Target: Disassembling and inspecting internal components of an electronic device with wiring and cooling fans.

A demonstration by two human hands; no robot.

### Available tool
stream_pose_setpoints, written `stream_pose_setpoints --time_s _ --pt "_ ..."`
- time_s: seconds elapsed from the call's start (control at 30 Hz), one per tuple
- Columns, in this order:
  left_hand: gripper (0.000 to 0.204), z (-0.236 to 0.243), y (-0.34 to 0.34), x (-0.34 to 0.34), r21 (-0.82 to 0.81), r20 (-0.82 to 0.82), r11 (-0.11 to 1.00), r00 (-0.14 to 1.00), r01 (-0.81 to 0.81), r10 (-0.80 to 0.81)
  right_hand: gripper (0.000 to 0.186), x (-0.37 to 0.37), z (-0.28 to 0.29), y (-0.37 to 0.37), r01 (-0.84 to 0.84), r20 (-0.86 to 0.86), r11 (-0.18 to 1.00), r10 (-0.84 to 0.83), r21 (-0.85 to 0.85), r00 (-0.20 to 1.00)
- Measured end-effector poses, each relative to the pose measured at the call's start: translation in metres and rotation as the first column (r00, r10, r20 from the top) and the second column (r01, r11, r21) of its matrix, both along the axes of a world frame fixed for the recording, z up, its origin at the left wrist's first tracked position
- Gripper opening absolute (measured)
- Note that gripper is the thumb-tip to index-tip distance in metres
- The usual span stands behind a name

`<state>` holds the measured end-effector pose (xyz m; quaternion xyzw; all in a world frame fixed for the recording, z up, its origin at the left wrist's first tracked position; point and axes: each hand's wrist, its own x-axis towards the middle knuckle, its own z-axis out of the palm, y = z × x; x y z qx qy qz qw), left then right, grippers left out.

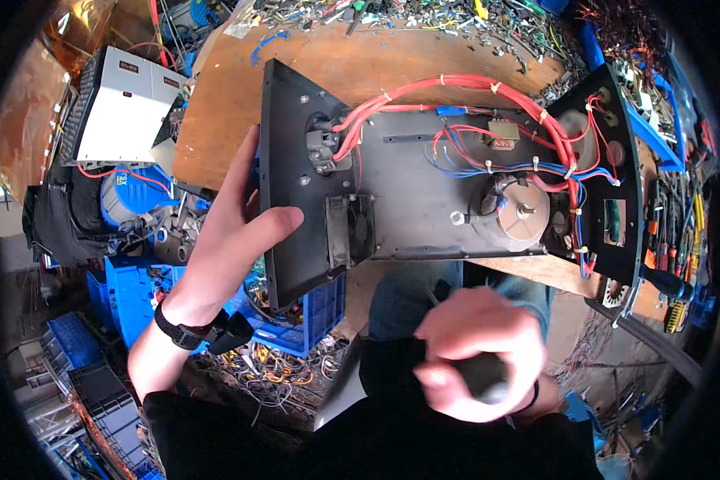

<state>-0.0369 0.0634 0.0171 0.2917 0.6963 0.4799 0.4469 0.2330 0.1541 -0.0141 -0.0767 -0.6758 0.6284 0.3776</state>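
Observation:
A black metal casing (424, 204) stands on the table edge, its inside facing me. Thick red cables (456, 80) arch across it from a black socket (325, 148) on its left panel to the right side. Inside sit a round motor-like part (523, 214), a small transformer (502, 134) and thin red and blue wires. My left hand (244, 216) grips the left panel's edge, thumb on the inner face, other fingers hidden behind it. In front of my body, below the casing, my right hand (484, 352) is blurred, fingers curled; what they hold is too smeared to make out.
A wooden table (224, 104) carries scattered wire scraps (488, 32) along its far side. At left are a white-and-black boxed device (128, 108) and blue crates (304, 328). Hand tools (680, 232) line the right side. Loose cables (264, 372) lie below.

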Motion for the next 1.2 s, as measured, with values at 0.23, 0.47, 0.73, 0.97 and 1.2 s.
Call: stream_pose_setpoints --time_s 0.23,0.47,0.73,0.97,1.2 --pt "0.100 -0.009 0.001 0.002 0.024 0.026 0.999 0.999 -0.036 0.035 0.038 0.017 -0.009 0.018 0.139 0.025 0.963 -0.149 0.230 0.989" --pt "0.090 -0.008 0.000 0.004 0.032 -0.014 0.999 1.000 -0.004 0.004 0.045 0.033 -0.029 0.004 0.221 0.108 0.967 -0.234 0.125 0.966" --pt "0.088 -0.010 -0.001 0.007 0.055 -0.030 0.998 0.999 -0.022 0.024 0.072 0.054 -0.041 -0.009 0.180 0.142 0.972 -0.159 -0.152 0.977" --pt "0.085 -0.013 -0.003 0.004 0.039 -0.032 0.998 0.998 -0.046 0.047 0.048 0.041 -0.051 -0.023 0.075 0.073 0.679 -0.032 -0.730 0.997" --pt "0.089 -0.012 -0.002 0.010 0.044 0.028 0.995 0.995 -0.095 0.094 0.051 0.022 -0.064 -0.017 0.044 -0.034 0.381 -0.195 -0.924 0.980"
